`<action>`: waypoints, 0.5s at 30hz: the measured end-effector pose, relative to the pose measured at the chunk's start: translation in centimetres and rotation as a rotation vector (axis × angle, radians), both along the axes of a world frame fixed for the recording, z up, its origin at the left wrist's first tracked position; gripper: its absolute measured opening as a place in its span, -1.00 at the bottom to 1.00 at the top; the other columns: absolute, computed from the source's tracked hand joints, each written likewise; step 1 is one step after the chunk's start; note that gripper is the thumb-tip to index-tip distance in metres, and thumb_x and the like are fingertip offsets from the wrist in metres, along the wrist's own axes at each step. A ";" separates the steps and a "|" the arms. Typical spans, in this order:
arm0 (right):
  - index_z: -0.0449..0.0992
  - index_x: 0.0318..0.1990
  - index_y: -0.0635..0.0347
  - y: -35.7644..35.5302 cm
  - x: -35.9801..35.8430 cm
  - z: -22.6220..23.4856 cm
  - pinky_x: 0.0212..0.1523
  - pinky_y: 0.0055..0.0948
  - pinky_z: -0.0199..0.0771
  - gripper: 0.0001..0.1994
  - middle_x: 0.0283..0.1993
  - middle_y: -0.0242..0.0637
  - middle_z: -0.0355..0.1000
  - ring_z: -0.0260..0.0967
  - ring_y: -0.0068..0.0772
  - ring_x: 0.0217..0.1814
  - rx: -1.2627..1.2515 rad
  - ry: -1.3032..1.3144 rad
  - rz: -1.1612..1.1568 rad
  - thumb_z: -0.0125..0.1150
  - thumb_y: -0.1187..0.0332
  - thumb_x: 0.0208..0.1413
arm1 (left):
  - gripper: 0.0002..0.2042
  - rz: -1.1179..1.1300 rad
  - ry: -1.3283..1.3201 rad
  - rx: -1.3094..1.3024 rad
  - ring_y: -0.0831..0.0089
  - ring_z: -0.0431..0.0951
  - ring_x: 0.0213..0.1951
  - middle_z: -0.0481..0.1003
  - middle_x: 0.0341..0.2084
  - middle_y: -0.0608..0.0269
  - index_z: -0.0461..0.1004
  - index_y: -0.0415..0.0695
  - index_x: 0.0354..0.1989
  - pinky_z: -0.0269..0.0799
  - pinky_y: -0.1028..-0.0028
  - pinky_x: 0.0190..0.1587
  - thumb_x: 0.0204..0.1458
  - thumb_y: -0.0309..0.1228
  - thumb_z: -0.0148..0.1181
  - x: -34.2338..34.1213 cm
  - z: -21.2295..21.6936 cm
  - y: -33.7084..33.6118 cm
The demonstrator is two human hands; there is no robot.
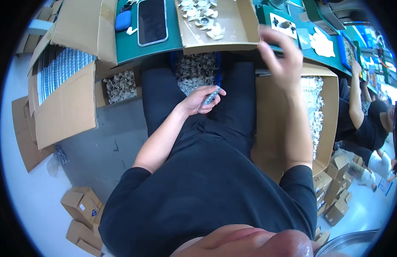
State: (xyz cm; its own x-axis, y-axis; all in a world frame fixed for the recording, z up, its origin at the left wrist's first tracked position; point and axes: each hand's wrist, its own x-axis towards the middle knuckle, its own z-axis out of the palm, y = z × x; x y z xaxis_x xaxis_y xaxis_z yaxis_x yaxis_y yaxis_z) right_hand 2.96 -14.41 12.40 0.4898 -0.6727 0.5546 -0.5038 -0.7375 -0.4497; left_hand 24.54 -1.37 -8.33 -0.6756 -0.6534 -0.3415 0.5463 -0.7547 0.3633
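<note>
My left hand [201,100] is closed around a short grey, shiny, rod-like piece [209,99], held above my lap; its exact kind is hard to make out. Raised at the right corner of a shallow cardboard tray [224,44], my right hand [284,55] has thumb and fingers apart, and I see nothing between them. Inside that tray lie several white bladed fan wheels [205,20]. Below the table edge, between my legs, a blue bin [218,68] holds a heap of small grey-white parts [196,68].
On the green table [125,45] lie a phone [152,22], a blue case [123,20] and a white earbud [131,31]. An open carton [70,109] with rows of grey pieces stands left. Another carton [271,124] is beside my right arm. A co-worker [374,112] sits far right.
</note>
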 end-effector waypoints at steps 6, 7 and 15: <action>0.62 0.02 0.25 7.4 -2.1 -3.6 -0.07 -0.36 0.57 -0.73 -0.07 -0.15 0.54 0.53 -0.27 -0.10 0.649 0.028 0.392 0.38 0.41 0.19 | -0.64 -0.230 0.086 -0.307 0.65 0.33 -0.77 0.58 -0.45 0.16 0.47 -0.35 0.00 0.20 0.62 -0.75 0.40 -0.21 0.03 -0.5 6.3 -2.0; 0.63 0.02 0.25 8.0 -2.5 -4.0 -0.08 -0.36 0.57 -0.73 -0.09 -0.17 0.54 0.53 -0.27 -0.11 0.772 -0.019 0.385 0.39 0.40 0.18 | -0.64 -0.286 0.040 -0.364 0.65 0.32 -0.77 0.58 -0.45 0.14 0.46 -0.36 0.00 0.22 0.62 -0.75 0.40 -0.21 0.04 -0.9 6.5 -2.5; 0.65 -0.07 0.24 3.5 -5.6 -3.6 -0.12 -0.42 0.55 -0.78 -0.18 -0.25 0.52 0.53 -0.36 -0.14 0.414 -0.283 0.315 0.43 0.41 0.14 | -0.62 -0.271 0.146 -0.259 0.60 0.28 -0.79 0.52 -0.55 0.14 0.45 -0.28 -0.11 0.18 0.62 -0.79 0.40 -0.13 0.00 -2.9 8.1 -3.2</action>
State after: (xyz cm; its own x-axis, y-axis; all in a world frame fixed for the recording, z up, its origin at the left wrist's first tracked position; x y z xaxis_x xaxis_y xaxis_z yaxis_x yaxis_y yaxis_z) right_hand -2.62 -10.93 8.78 0.5726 -0.7071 0.4150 -0.1075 -0.5665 -0.8170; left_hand 21.64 -4.61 -0.26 -0.8644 -0.4970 -0.0762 0.4003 -0.7720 0.4937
